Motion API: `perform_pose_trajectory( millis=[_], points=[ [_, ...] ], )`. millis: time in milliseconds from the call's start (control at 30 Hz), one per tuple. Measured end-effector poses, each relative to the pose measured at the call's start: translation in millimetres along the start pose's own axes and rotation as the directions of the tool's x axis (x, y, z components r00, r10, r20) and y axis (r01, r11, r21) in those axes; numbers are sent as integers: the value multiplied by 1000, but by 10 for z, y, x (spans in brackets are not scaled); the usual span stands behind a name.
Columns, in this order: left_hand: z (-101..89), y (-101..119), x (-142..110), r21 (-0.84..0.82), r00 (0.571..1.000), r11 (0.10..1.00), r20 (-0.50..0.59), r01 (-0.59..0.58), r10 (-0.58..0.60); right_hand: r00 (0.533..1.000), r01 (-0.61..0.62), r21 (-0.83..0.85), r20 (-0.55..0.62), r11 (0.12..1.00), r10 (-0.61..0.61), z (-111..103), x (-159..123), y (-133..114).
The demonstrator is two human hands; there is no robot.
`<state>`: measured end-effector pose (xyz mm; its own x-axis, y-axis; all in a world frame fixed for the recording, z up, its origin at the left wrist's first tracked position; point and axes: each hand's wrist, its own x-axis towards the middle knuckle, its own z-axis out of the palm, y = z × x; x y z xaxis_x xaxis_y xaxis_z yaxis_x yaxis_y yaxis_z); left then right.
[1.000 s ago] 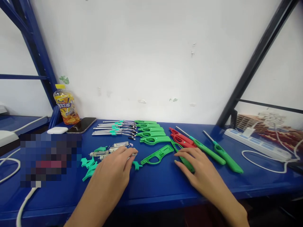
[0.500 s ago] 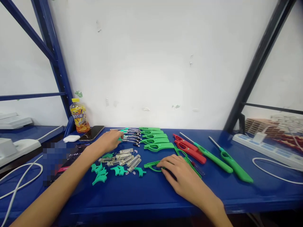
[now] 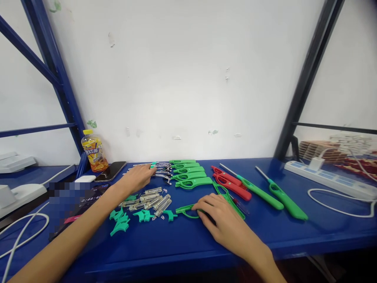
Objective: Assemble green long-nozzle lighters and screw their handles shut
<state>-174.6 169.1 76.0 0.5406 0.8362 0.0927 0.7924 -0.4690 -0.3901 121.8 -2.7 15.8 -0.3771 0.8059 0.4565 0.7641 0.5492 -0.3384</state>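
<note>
My left hand reaches over a row of metal lighter tubes with wires, fingers curled on one of them. My right hand lies on a green half-shell of a lighter handle, fingers bent over it. Beyond lie a row of green handle shells, two red shells and two finished green lighters. Between my hands lie clear gas cartridges and teal trigger pieces.
All of it rests on a blue shelf against a white wall. At the left stand a yellow drink bottle, a phone and white cables. A white power strip lies at the right, beside black and blue rack struts.
My left hand left the cartridges and reached back to the tube row. My right hand slid left onto the loose green shell. The view tilted up slightly.
</note>
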Motion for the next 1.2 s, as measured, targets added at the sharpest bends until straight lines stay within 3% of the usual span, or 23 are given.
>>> perform_pose_trajectory(
  millis=[167,300,400,467,600,767,1067,1200],
  points=[
    [-342,21,-180,23,988,1000,-155,1,3,998,-19,-31,-61,999,17,36,-19,33],
    [-536,188,-527,-1,947,1000,-323,-9,8,993,-55,-60,-111,997,49,78,-32,81],
    [-494,396,-844,-30,904,999,-427,-33,17,994,-58,-57,-93,997,53,77,-41,90],
    [-399,550,-1040,-138,821,984,-571,-110,12,994,-71,-46,-81,996,67,55,-56,85],
    [-198,839,-1355,-347,714,904,-696,-248,-72,990,-128,-8,-62,992,127,-11,-145,84],
    [-90,1020,-1521,-537,793,807,-591,-246,-151,988,-157,49,-3,986,157,-72,-331,79],
    [-1,1086,-1481,-625,808,721,-568,-300,-156,936,-321,256,233,912,264,-58,-393,-58],
    [38,1134,-1483,-664,800,661,-579,-349,-160,935,-326,338,252,883,249,-58,-336,-105]
  ],
)
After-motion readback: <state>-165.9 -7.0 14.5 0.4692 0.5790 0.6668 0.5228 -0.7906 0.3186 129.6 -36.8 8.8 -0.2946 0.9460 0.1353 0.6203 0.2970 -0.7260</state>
